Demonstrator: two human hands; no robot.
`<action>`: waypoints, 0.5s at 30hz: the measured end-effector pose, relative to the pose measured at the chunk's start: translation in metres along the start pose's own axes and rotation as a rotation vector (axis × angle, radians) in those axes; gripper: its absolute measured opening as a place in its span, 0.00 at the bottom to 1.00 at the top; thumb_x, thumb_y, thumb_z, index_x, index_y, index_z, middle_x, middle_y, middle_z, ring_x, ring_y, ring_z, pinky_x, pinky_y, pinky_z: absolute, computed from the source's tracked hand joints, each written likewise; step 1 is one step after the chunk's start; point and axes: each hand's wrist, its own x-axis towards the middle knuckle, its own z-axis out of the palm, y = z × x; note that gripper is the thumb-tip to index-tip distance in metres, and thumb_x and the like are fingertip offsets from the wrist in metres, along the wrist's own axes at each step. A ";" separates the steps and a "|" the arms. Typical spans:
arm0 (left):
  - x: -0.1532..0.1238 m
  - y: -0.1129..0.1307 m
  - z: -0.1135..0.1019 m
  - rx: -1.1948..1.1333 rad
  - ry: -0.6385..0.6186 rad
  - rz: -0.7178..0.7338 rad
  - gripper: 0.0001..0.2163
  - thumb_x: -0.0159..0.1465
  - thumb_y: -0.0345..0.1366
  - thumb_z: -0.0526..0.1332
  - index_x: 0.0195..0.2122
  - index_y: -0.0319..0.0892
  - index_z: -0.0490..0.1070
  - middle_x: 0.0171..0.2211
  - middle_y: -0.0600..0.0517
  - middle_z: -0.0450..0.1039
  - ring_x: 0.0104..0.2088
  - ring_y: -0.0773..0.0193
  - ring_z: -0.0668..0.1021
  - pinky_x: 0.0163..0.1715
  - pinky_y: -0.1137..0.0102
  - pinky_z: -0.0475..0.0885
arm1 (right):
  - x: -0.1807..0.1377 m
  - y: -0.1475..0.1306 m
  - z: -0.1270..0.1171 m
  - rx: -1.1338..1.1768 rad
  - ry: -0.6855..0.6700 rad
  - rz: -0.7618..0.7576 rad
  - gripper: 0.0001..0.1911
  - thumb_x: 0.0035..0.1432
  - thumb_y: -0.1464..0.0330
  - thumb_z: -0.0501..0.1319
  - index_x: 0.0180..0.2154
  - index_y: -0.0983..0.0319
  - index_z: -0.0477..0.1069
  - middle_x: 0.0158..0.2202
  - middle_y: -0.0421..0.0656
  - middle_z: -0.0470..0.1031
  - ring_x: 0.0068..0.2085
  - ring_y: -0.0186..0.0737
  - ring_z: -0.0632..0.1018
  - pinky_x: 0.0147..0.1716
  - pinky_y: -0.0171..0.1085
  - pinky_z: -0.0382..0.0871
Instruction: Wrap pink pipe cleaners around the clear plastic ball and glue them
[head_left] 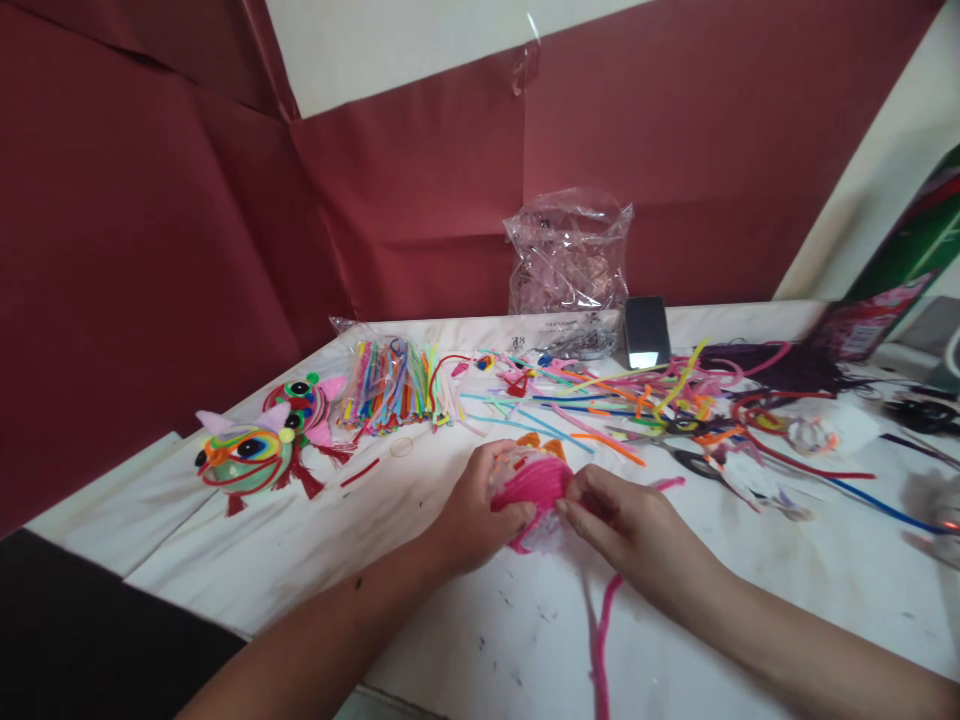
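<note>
A round craft ball (534,487), partly covered with rows of bright pink pipe cleaner and bearing small orange pieces on top, sits in my left hand (480,505). The fingers wrap its left side and the thumb presses the front. At its right edge, my right hand (611,510) is closed in a pinch on a pink pipe cleaner (604,640), whose long loose end hangs toward the table's front edge. Another pink end pokes out behind the right wrist. The fingertips of my left hand are hidden behind the ball.
Two finished-looking animal heads (247,455) stand at the left. Behind are a bundle of coloured pipe cleaners (394,385), a clear plastic bag (570,260) and a dark phone-like block (646,332). Scissors (694,462) lie among loose pipe cleaners at the right.
</note>
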 end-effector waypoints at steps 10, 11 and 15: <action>0.000 0.003 0.000 -0.010 -0.028 0.010 0.29 0.47 0.35 0.63 0.50 0.38 0.57 0.47 0.42 0.66 0.46 0.52 0.72 0.46 0.59 0.67 | 0.000 0.001 0.002 -0.008 -0.010 0.001 0.09 0.57 0.64 0.52 0.25 0.57 0.60 0.20 0.37 0.68 0.21 0.35 0.69 0.21 0.33 0.62; 0.000 0.004 0.000 -0.012 -0.029 0.005 0.29 0.46 0.35 0.63 0.50 0.37 0.57 0.46 0.42 0.66 0.46 0.53 0.72 0.45 0.60 0.67 | 0.000 0.001 0.002 -0.005 -0.008 0.000 0.09 0.57 0.64 0.52 0.25 0.57 0.60 0.20 0.37 0.68 0.21 0.35 0.69 0.21 0.33 0.62; 0.001 0.009 0.002 0.003 -0.019 -0.015 0.28 0.45 0.34 0.62 0.49 0.37 0.57 0.45 0.43 0.67 0.44 0.53 0.73 0.44 0.60 0.68 | 0.000 0.002 0.002 0.002 -0.018 -0.004 0.09 0.57 0.64 0.52 0.26 0.57 0.60 0.20 0.37 0.68 0.21 0.35 0.69 0.21 0.33 0.62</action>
